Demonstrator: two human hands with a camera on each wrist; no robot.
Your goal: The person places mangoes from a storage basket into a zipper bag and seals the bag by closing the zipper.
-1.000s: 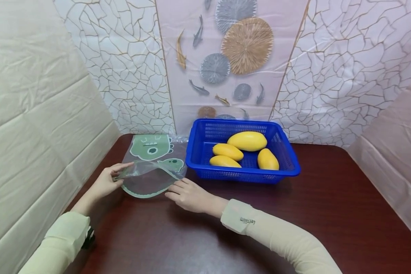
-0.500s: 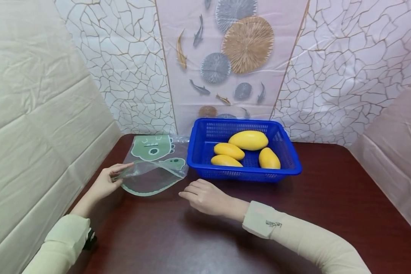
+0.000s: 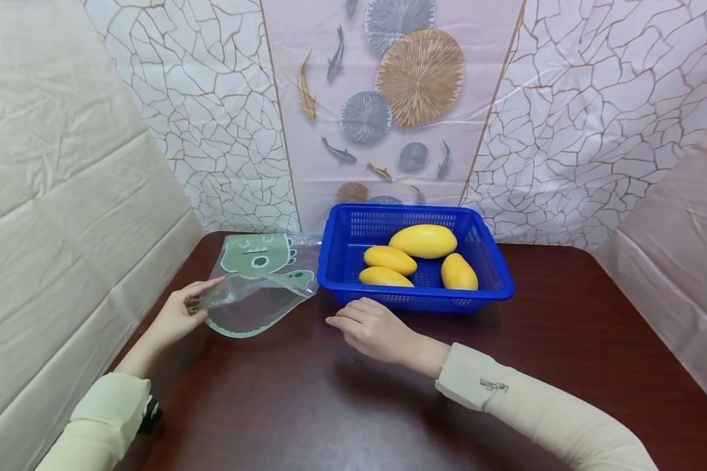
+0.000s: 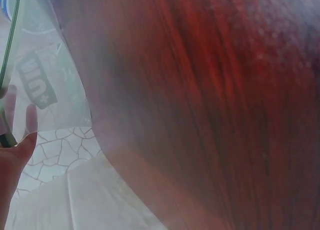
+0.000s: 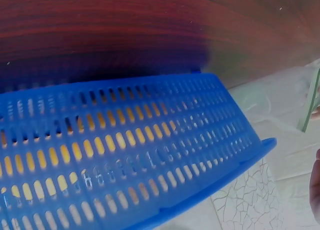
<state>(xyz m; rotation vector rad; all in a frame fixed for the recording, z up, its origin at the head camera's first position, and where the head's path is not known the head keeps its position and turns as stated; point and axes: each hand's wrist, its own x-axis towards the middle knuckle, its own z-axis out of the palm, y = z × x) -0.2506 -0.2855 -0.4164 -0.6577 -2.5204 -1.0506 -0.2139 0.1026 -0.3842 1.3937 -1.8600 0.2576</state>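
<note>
Left hand: the left hand (image 3: 177,317), lower left of the frame, pinched the lifted edge of one clear, thin plastic bag (image 3: 259,288) with green cartoon prints.
Right hand: the right hand (image 3: 377,330), centre frame, hovered with fingers relaxed, holding nothing, just before the basket.
Basket: one blue perforated plastic basket (image 3: 495,275) held four smooth yellow oval mangoes (image 3: 423,241).

Left hand (image 3: 177,318) pinching; right hand (image 3: 377,330) relaxed, palm down.

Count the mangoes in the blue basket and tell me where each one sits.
4, all in the blue basket: large mango at the back, middle-left mango, front-left mango, right mango. None seems hidden.
</note>
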